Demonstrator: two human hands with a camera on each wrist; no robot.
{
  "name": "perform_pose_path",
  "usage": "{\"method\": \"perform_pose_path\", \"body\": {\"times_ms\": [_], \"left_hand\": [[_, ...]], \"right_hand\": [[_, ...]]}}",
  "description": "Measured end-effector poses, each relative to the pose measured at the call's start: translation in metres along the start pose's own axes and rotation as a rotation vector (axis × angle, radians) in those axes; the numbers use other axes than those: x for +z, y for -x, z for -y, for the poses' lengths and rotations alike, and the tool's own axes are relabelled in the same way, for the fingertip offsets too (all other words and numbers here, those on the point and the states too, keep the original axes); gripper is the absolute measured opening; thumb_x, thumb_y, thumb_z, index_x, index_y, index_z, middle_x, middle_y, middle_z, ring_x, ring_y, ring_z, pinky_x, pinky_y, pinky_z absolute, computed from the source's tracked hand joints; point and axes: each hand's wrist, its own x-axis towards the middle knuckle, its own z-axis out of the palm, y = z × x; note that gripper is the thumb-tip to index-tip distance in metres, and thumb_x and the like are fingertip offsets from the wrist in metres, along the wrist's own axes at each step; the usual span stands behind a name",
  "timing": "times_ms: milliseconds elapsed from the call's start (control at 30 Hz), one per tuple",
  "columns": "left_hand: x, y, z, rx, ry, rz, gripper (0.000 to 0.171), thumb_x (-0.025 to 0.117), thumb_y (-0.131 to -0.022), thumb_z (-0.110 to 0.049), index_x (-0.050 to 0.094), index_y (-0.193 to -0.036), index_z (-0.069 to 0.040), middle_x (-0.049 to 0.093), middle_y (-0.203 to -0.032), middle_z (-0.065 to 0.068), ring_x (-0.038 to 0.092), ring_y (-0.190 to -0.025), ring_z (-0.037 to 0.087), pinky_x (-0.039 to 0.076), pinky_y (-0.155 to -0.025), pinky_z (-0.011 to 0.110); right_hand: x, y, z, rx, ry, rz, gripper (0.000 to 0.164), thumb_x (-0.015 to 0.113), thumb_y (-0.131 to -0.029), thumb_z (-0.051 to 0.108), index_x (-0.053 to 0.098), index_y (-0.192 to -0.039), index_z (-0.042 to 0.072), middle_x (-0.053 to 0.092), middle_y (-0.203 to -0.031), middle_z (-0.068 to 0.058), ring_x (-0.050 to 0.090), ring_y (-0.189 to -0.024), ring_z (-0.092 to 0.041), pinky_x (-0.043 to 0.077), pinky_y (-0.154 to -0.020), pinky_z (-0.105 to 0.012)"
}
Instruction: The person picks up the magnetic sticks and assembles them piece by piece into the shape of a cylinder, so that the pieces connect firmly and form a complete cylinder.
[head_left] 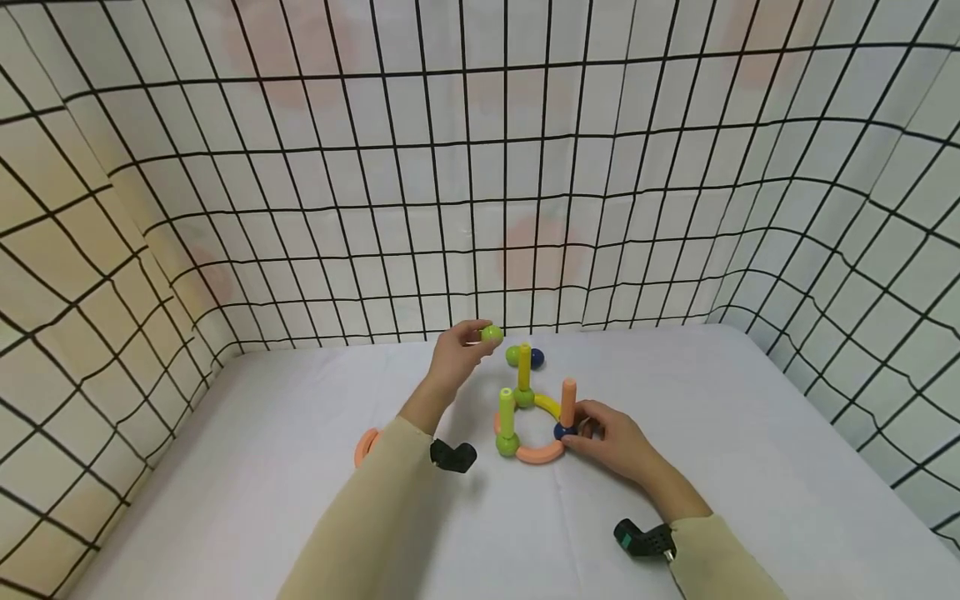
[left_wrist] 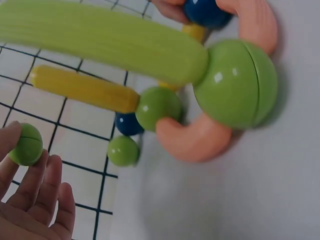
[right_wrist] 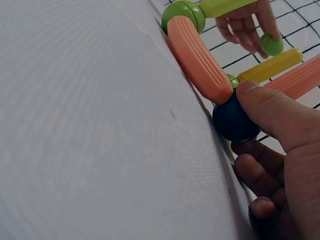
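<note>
My left hand (head_left: 455, 354) pinches a green ball (head_left: 492, 333) above the far part of the table. With thumb and fingers, my right hand (head_left: 617, 442) holds a dark blue ball (right_wrist: 234, 120) at the right corner of a ring on the table. An orange rod (head_left: 568, 403) stands upright from that ball. Orange curved pieces (head_left: 540, 455) and a yellow curved piece (head_left: 548, 406) join the balls of the ring. A light green rod (head_left: 507, 412) rises from the near-left green ball (left_wrist: 235, 84), and a yellow rod (head_left: 524, 368) from the far green ball (head_left: 523, 397).
Behind the ring lie a loose green ball (head_left: 513, 356) and a dark blue ball (head_left: 537, 358). Another orange curved piece (head_left: 365, 446) lies at the left, partly covered by my left sleeve (head_left: 375, 500). Black grid netting (head_left: 465, 200) over white cloth surrounds the white table (head_left: 247, 467).
</note>
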Motion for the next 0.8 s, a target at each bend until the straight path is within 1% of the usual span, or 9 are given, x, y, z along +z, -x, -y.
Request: {"method": "perform_pose_path", "body": {"times_ms": [100,267,400,600,800], "left_hand": [[0.002,0.002,-0.006,0.020,0.045,0.019,0.042,0.072,-0.093,-0.029,0.063,-0.133,-0.021,0.069,-0.121,0.004,0.067,-0.105,0.019,0.053,-0.097,0.043],[0.006,0.007,-0.015,0.039,0.077,0.053,0.042,0.072,-0.093,-0.029,0.062,-0.134,-0.021,0.068,-0.123,0.004,0.066,-0.107,0.019,0.052,-0.100,0.047],[0.011,0.011,-0.024,0.056,0.076,0.090,0.041,0.071,-0.093,-0.030,0.063,-0.133,-0.023,0.066,-0.125,0.004,0.063,-0.113,0.021,0.051,-0.101,0.046],[0.016,0.014,-0.030,0.069,0.034,0.109,0.038,0.072,-0.093,-0.031,0.064,-0.130,-0.028,0.066,-0.125,0.001,0.060,-0.119,0.020,0.052,-0.099,0.041],[0.021,0.015,-0.031,0.088,0.023,0.132,0.040,0.073,-0.092,-0.027,0.064,-0.131,-0.025,0.068,-0.126,0.000,0.059,-0.122,0.022,0.048,-0.105,0.045]], "right_hand": [[0.000,-0.001,-0.001,-0.007,-0.004,-0.004,0.038,0.079,-0.086,0.030,0.066,-0.120,0.017,0.069,-0.104,0.004,0.056,-0.082,-0.005,0.048,-0.071,-0.023],[0.002,-0.002,-0.002,0.004,-0.007,0.002,0.038,0.079,-0.086,0.031,0.066,-0.120,0.020,0.068,-0.104,0.006,0.056,-0.082,-0.005,0.048,-0.072,-0.023],[0.002,-0.002,-0.002,0.005,-0.006,0.006,0.038,0.079,-0.086,0.031,0.066,-0.120,0.019,0.068,-0.104,0.005,0.055,-0.083,-0.006,0.048,-0.072,-0.023],[0.001,-0.001,-0.001,0.011,-0.007,0.007,0.039,0.078,-0.087,0.032,0.066,-0.121,0.018,0.069,-0.105,0.003,0.055,-0.083,-0.006,0.048,-0.072,-0.023],[-0.001,0.001,0.001,0.018,0.000,0.015,0.039,0.078,-0.087,0.032,0.065,-0.122,0.017,0.069,-0.106,0.003,0.055,-0.084,-0.007,0.048,-0.072,-0.023]]}}
